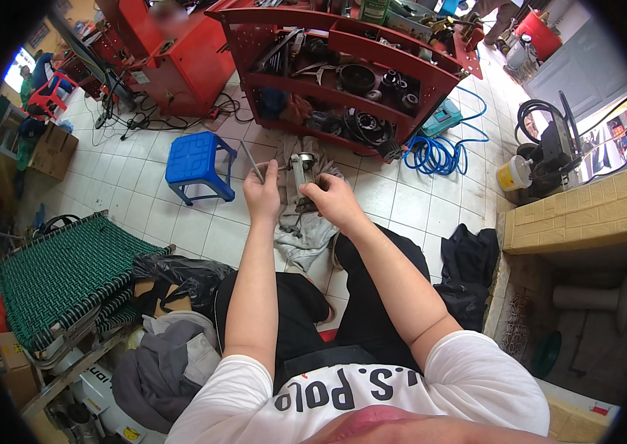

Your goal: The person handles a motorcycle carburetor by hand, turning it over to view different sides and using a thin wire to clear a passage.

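My left hand [263, 198] is closed around a thin grey metal rod [251, 158], which sticks up and leans to the left. To its right, my right hand [334, 201] grips a silver metal part [301, 172] with a long flat body and a rounded, ring-like far end. The thumb lies along its near end. Both hands are held in front of my knees, a short way apart. Beneath them, a greyish crumpled cloth [304, 243] lies on the tiled floor. Small dark items near the silver part are too small to make out.
A red tool cart [402, 72] with parts on its shelves stands ahead. A blue plastic stool [200, 164] is at the left, near a green woven folding bed [69, 274]. A coiled blue hose [435, 154] lies right of the cart. Dark clothing [469, 259] rests by my right knee.
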`<state>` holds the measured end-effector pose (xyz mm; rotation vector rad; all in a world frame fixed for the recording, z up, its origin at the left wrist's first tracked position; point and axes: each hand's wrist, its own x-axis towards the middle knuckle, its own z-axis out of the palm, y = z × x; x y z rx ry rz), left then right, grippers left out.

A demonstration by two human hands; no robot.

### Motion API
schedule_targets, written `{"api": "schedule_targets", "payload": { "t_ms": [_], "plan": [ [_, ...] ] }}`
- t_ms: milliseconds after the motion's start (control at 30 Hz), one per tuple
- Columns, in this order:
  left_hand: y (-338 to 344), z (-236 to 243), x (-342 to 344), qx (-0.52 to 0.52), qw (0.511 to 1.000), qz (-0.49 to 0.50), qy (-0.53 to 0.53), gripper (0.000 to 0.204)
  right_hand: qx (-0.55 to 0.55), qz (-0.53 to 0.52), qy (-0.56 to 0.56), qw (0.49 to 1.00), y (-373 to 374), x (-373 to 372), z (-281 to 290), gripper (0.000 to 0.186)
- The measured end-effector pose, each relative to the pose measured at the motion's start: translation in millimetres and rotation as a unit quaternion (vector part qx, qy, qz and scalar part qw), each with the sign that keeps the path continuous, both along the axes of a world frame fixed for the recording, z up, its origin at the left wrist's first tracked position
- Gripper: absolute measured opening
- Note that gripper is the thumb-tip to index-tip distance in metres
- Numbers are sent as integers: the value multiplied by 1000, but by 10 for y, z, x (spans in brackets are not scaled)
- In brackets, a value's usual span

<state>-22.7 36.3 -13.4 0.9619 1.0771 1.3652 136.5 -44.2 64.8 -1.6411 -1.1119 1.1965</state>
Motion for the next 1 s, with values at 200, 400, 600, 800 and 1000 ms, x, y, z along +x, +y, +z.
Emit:
{"api": "schedule_targets", "payload": {
  "t_ms": [200,400,600,800,1000],
  "plan": [
    [-46,104,89,13,986,68,153,47,4,20,-39,999,-9,46,-85,43],
    [-43,162,15,-34,965,123,231,66,14,62,-82,995,-32,-41,-70,49],
    [-31,114,22,-38,962,133,236,71,15,65,-109,992,-44,-56,-50,52],
    [-23,113,-1,-74,958,130,243,74,6,66,-111,992,-74,-74,13,54],
    [25,-2,-16,-30,984,111,139,58,45,36,-121,991,-35,-86,-62,49]
  ]
}}
